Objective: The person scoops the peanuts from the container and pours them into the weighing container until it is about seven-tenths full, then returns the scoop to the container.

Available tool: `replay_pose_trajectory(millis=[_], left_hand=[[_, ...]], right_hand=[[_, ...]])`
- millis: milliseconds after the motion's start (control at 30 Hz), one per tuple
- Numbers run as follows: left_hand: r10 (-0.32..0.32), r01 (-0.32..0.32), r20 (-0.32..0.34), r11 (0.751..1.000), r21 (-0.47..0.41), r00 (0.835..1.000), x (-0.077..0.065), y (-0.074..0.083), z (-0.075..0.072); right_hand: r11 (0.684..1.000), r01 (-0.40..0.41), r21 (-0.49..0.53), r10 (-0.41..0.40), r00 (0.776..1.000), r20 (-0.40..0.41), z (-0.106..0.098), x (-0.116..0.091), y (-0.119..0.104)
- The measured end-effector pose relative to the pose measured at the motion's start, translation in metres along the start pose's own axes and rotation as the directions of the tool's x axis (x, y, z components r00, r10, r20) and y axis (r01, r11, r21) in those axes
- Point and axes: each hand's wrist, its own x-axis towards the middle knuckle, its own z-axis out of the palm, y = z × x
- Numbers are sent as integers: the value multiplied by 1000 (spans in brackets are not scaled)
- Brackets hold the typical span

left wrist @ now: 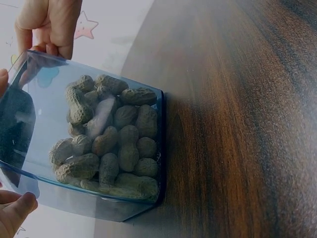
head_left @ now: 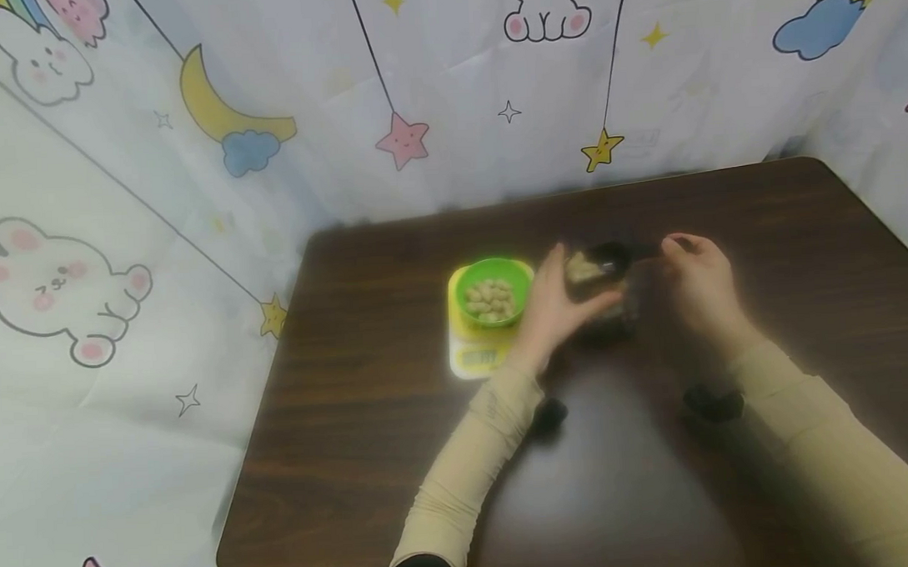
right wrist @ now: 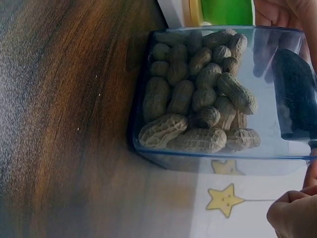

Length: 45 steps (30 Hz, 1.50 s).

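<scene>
A clear plastic container (left wrist: 114,208) with a bluish tint stands on the table, part full of unshelled peanuts (right wrist: 198,94). My left hand (head_left: 552,305) holds its left side near the rim, thumb across the front. My right hand (head_left: 702,279) pinches the handle of a black scoop (head_left: 611,260) at the container's right. Inside the upper container, above the peanuts, the scoop's dark bowl shows through the wall in both wrist views; whether it carries peanuts is unclear. Left of my left hand, a green bowl (head_left: 519,291) of peanuts sits on a yellow-and-white kitchen scale (head_left: 460,350).
The dark wood-grain table (head_left: 354,420) ends at a white curtain (head_left: 462,75) printed with cartoon animals, stars and moons. The scale's display is too blurred to read. Dark objects, apparently wrist cameras, hang by both sleeves.
</scene>
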Motion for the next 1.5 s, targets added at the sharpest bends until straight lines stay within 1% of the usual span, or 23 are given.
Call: replay_pose_trajectory(millis=[67, 267, 467, 567, 633, 733, 767, 900, 933, 967, 1033, 1133, 1200, 1333, 1400, 1500], left_hand=[[1, -1, 0, 1000, 4, 1000, 0, 0, 0], [13, -13, -8, 1000, 13, 1000, -1, -1, -1], [25, -24, -17, 1000, 18, 1000, -3, 0, -2], [23, -23, -23, 1000, 8, 999, -4, 0, -2], [16, -16, -26, 1000, -9, 1000, -4, 0, -3], [16, -16, -29, 1000, -17, 999, -4, 0, -6], [24, -24, -28, 1000, -17, 999, -4, 0, -7], [50, -49, -16, 998, 43, 999, -2, -1, -17], [54, -53, -12, 997, 50, 998, -2, -1, -20], [52, -51, -5, 997, 57, 999, -1, -2, -23], [44, -44, 2, 997, 67, 999, -1, -3, -29], [44, -43, -11, 996, 75, 999, 0, -4, -37], [29, -27, -19, 997, 77, 999, 0, -5, -41], [-16, 18, -29, 998, 63, 999, -1, -9, -50], [-28, 31, -37, 996, 81, 999, -1, -11, -54], [-30, 36, -54, 993, 114, 998, -2, -13, -60]], right_hand=[[998, 0, 61, 0, 1000, 5, 0, 0, 0], [981, 6, 192, -9, 1000, 14, 2, -1, 1], [971, 0, 241, -6, 1000, 21, 3, -1, -1], [956, 12, 293, -22, 999, 33, 5, -1, -3], [941, 26, 338, -41, 998, 37, 6, -1, -4], [925, 56, 376, -73, 997, 31, 8, 1, -6], [922, 65, 381, -82, 996, 27, 9, 1, -6], [909, 83, 409, -104, 994, 28, 14, 0, -12], [900, 83, 427, -108, 994, 34, 15, 0, -13], [890, 80, 449, -110, 993, 41, 17, 0, -15], [879, 86, 469, -123, 991, 48, 20, 0, -17], [866, 87, 492, -134, 989, 61, 26, 0, -20], [873, 86, 480, -135, 989, 68, 30, -1, -22], [879, 53, 474, -115, 988, 101, 41, -2, -26], [878, 43, 476, -111, 987, 115, 47, -2, -26], [888, 45, 457, -110, 987, 116, 55, -2, -26]])
